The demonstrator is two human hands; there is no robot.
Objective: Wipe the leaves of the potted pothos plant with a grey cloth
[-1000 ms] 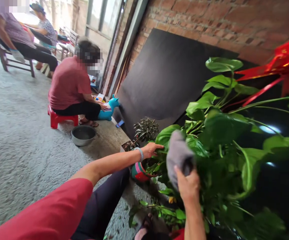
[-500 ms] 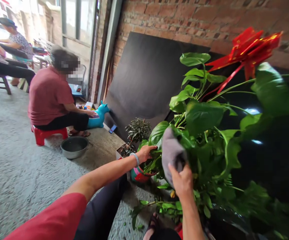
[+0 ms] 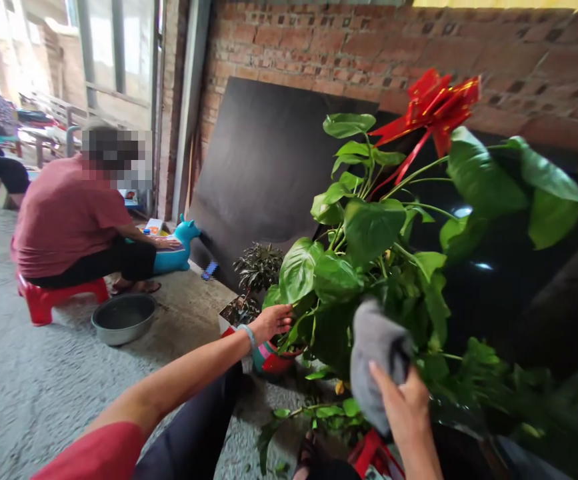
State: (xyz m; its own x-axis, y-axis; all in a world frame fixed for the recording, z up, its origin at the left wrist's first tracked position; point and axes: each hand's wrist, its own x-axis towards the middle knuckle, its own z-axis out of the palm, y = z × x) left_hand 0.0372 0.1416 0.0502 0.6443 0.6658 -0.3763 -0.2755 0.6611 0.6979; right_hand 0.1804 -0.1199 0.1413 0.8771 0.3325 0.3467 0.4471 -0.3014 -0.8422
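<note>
My right hand (image 3: 405,408) grips a grey cloth (image 3: 376,353) and presses it against the lower leaves of a large green leafy plant (image 3: 369,233). My left hand (image 3: 273,321) reaches forward and touches the stems at the plant's left side, its fingers loosely closed on a leaf stalk, just above a colourful pot (image 3: 271,357). A red ribbon bow (image 3: 431,107) sits at the plant's top.
A small dark-leaved plant (image 3: 256,270) in a white pot stands behind my left hand. A metal bowl (image 3: 123,319) lies on the concrete floor. A person in a red shirt (image 3: 63,220) sits on a red stool (image 3: 43,300). A black board (image 3: 263,160) leans on the brick wall.
The view has swung right and up. My right hand with the cloth has slid down and to the right, off an upper leaf to lower foliage. My left hand stays on the stems.
</note>
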